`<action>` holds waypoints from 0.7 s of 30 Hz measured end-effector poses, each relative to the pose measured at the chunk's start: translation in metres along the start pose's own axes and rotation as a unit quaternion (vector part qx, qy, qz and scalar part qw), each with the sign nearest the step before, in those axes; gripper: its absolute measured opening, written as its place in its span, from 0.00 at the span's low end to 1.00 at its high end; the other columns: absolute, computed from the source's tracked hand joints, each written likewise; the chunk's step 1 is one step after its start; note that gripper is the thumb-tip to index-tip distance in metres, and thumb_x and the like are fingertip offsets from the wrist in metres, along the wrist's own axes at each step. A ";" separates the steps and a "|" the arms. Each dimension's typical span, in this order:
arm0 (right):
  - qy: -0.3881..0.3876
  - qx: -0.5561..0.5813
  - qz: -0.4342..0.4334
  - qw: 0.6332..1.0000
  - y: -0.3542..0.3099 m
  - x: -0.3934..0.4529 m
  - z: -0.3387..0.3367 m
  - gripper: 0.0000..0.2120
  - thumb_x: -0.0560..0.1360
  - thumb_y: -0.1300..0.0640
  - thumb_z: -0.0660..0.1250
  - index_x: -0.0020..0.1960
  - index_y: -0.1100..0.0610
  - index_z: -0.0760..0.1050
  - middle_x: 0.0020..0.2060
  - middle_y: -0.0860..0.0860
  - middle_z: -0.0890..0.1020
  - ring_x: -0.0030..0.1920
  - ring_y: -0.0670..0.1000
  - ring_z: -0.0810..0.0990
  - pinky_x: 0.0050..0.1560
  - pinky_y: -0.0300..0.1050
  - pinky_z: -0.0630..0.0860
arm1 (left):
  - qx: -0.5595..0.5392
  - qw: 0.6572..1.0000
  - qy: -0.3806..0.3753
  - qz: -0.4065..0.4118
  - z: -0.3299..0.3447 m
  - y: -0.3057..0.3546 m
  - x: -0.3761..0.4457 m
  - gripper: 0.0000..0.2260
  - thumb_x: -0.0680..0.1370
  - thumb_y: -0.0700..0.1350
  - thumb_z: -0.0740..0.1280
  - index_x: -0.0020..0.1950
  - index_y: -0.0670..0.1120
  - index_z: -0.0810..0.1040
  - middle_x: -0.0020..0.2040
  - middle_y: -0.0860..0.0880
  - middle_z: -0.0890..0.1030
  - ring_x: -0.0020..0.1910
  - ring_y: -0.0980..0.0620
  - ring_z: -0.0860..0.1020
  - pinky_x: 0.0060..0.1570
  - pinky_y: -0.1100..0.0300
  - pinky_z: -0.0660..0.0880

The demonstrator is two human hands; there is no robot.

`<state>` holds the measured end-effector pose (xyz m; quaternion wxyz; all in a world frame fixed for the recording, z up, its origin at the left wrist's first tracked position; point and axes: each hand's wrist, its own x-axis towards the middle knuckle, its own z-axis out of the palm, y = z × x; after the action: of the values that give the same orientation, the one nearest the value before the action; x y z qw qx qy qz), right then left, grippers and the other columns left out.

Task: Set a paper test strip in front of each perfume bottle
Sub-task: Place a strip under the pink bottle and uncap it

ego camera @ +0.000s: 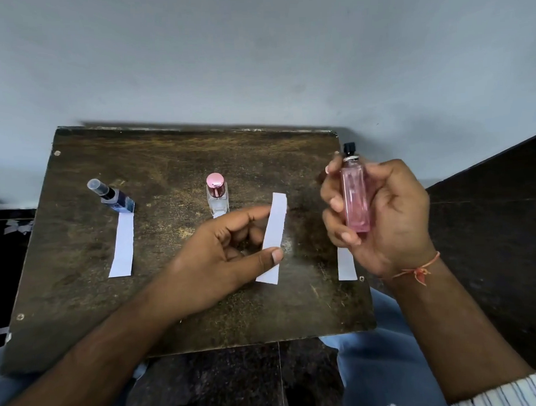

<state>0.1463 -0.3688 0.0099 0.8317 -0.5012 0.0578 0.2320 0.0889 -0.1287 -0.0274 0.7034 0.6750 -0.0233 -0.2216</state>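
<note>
On the dark wooden board (173,297) a blue bottle (116,197) with a clear cap stands at the left, a white paper strip (121,244) lying in front of it. A clear bottle with a pink cap (217,194) stands in the middle. My left hand (220,259) pinches a second strip (272,237) between thumb and forefinger, just right of the pink-capped bottle. My right hand (382,211) grips a pink-liquid bottle with a black nozzle (355,193), lifted above the board's right side. A third strip (346,265) lies under that hand, partly hidden.
The board rests on my knees in blue jeans (382,366). A grey wall (256,66) rises behind it. A dark surface (489,225) lies to the right and dark floor to the left. Bare board shows at the front.
</note>
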 end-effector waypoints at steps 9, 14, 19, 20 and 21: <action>-0.053 0.076 0.097 0.991 0.002 -0.002 0.000 0.27 0.85 0.37 0.52 0.43 0.56 0.77 0.24 0.51 0.75 0.17 0.47 0.69 0.22 0.36 0.56 | -0.005 1.000 -0.001 -0.010 0.004 -0.001 0.003 0.35 0.77 0.45 0.76 0.81 0.66 0.69 0.53 0.33 0.82 0.36 0.23 0.74 0.41 0.31 0.74; -0.008 -0.013 0.084 0.996 0.007 0.001 0.003 0.26 0.83 0.37 0.58 0.39 0.55 0.77 0.23 0.52 0.75 0.19 0.49 0.70 0.27 0.44 0.53 | -0.008 1.000 0.002 -0.016 0.005 0.002 0.004 0.36 0.77 0.45 0.75 0.81 0.67 0.69 0.51 0.34 0.82 0.37 0.24 0.75 0.45 0.34 0.72; -0.017 0.006 0.108 0.994 0.005 0.001 0.008 0.29 0.81 0.31 0.59 0.38 0.56 0.76 0.22 0.51 0.72 0.20 0.50 0.69 0.26 0.40 0.60 | -0.003 1.000 -0.007 -0.020 0.001 0.004 0.003 0.36 0.77 0.45 0.75 0.82 0.66 0.68 0.53 0.31 0.80 0.39 0.22 0.75 0.43 0.18 0.72; -0.010 -0.009 0.102 0.995 0.004 0.001 0.010 0.30 0.81 0.31 0.59 0.38 0.56 0.77 0.22 0.51 0.72 0.20 0.50 0.69 0.26 0.39 0.63 | -0.001 1.000 -0.006 -0.019 0.000 0.004 0.003 0.36 0.77 0.46 0.75 0.82 0.66 0.68 0.52 0.31 0.80 0.39 0.22 0.75 0.42 0.18 0.72; 0.005 -0.044 0.087 0.995 0.004 0.000 0.013 0.30 0.81 0.31 0.60 0.38 0.56 0.78 0.22 0.52 0.74 0.20 0.50 0.70 0.26 0.40 0.66 | 0.001 1.000 -0.005 -0.017 -0.001 0.004 0.003 0.36 0.77 0.46 0.75 0.82 0.67 0.68 0.52 0.31 0.80 0.39 0.23 0.75 0.42 0.19 0.72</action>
<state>0.1429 -0.3560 0.0127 0.7853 -0.5314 0.0952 0.3030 0.0926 -0.1289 -0.0242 0.6988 0.6746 -0.0153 -0.2373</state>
